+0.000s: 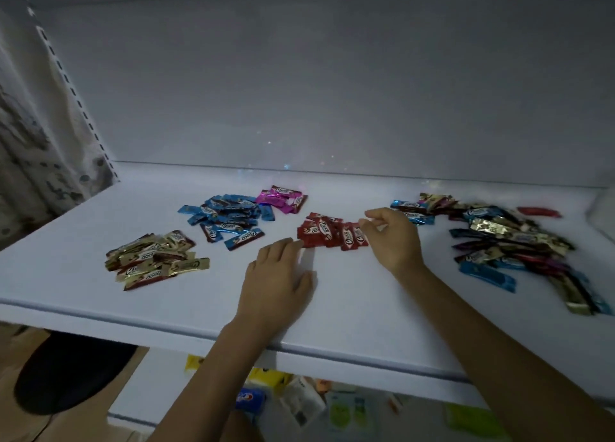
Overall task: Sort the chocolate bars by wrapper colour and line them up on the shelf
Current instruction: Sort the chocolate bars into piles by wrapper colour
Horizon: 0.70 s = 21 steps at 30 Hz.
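On the white shelf [100,295] the chocolate bars lie in colour groups: a gold pile [153,258] at the left, a blue pile [226,217] behind it, a small pink pile [283,199] beside the blue one. A row of red bars [332,233] lies in the middle. My left hand [279,278] rests flat on the shelf, its fingertips touching the row's left end. My right hand [392,235] pinches the right end of the red row between thumb and fingers. A large mixed pile [509,242] of several colours spreads at the right.
A single red bar [539,212] lies apart behind the mixed pile. A slotted shelf upright [76,95] stands at the left against a mottled wall. Below the shelf's front edge, assorted packets [299,398] sit on a lower shelf, and a dark round object [66,371] lies on the floor.
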Available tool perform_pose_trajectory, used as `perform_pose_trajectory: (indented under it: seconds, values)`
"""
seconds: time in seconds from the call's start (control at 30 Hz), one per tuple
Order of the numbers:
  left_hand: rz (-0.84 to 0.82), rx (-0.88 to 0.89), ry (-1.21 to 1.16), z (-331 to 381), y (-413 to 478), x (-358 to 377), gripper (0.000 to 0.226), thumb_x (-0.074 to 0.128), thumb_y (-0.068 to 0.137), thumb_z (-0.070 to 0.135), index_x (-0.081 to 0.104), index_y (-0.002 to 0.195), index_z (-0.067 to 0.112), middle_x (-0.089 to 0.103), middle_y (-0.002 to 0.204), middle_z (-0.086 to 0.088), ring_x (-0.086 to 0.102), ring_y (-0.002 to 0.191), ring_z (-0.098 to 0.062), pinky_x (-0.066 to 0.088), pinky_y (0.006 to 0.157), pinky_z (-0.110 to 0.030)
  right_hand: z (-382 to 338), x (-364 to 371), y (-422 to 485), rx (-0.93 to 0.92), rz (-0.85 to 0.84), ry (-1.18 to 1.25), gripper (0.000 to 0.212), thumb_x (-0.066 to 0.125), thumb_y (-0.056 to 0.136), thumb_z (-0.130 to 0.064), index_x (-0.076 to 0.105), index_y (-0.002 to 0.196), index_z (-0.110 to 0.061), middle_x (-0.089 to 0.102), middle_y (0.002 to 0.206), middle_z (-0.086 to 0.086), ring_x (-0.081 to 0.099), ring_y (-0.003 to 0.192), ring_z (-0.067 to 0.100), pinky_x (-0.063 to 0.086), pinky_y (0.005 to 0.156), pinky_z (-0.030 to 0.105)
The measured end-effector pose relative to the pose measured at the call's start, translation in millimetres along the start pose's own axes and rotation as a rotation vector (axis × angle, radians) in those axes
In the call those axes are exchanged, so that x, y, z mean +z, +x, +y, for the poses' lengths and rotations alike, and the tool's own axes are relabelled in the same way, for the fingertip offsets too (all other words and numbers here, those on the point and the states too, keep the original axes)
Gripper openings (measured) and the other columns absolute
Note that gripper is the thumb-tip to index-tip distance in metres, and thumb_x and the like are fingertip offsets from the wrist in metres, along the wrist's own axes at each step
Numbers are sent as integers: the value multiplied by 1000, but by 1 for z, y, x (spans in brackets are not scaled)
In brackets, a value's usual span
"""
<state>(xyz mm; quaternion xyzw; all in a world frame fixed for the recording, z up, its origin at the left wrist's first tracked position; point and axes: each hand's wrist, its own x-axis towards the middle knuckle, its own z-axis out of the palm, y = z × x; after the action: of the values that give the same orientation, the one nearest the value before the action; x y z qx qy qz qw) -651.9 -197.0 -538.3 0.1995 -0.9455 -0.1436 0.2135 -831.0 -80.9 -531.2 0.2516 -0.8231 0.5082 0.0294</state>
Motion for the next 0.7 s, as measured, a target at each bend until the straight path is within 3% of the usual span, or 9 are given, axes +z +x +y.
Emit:
perform_pose_trajectory:
  seconds: [0.13,0.3,0.43,0.57,0.7]
  values:
    - [-3,198,-68,57,20,29,57,51,90,44,44,140,16,46,142,-4,41,129,-23,39,102,-36,19,-44,-19,-134,57,-128,14,61,90,-19,69,100,-13,63,102,2,57,88,13,45,77,26]
    - [-176,343,-144,139,37,70,80,59,88,52,22,151,22,18,160,-5,18,145,-23,21,115,-38,49,-119,-37,-209,250,-332,7,63,88,-14,68,92,-13,65,94,4,59,86,17,43,75,20]
    - [-286,411,-122,190,52,97,97,59,81,65,9,154,26,-1,162,-5,1,149,-25,12,118,-44,82,-169,-49,24,363,-561,28,63,88,-23,64,114,-12,61,120,14,53,111,33,42,94,45]
    - [-296,459,-79,216,74,118,95,55,80,70,12,154,26,2,162,-8,1,149,-29,11,118,-48,108,-190,-60,179,313,-500,39,53,93,-35,57,126,-15,58,124,14,51,113,34,44,94,45]
    - [-332,439,-44,220,89,133,88,49,81,72,17,152,32,19,159,-3,15,145,-27,18,114,-47,109,-187,-57,168,254,-458,40,48,95,-36,54,128,-14,58,124,11,52,113,30,44,92,41]
